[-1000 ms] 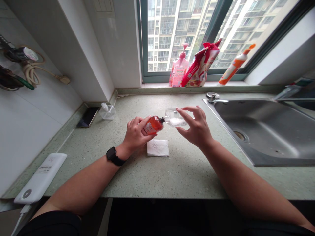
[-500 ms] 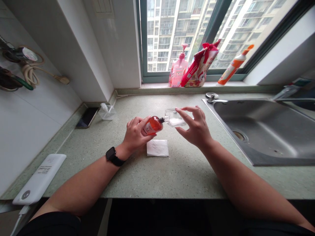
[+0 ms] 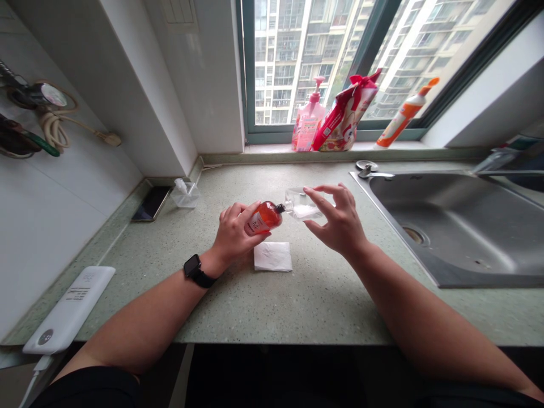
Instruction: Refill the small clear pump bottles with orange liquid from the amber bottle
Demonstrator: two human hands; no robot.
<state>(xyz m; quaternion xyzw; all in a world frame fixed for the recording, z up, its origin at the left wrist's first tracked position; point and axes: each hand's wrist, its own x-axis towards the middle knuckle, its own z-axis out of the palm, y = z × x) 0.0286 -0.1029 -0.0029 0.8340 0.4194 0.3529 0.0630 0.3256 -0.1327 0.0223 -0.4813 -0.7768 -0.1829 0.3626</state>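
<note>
My left hand (image 3: 236, 232) is wrapped round an orange-red bottle (image 3: 268, 216) with a pale label, tilted with its black threaded neck to the right. My right hand (image 3: 339, 218) grips a clear square bottle (image 3: 304, 207) between thumb and fingers, lying sideways with its neck to the left. The two necks meet mouth to mouth; whether one sits inside the other I cannot tell. Below them a folded white paper tissue (image 3: 272, 256) lies on the speckled green counter (image 3: 272, 311).
To the left are a clear plastic piece (image 3: 186, 194), a dark phone (image 3: 152, 203) and a white power bank (image 3: 70, 309) with a cable. A steel sink (image 3: 467, 226) is at the right. A pink pump bottle (image 3: 306, 124), red bag (image 3: 346, 116) and orange-white bottle (image 3: 399, 122) stand on the windowsill.
</note>
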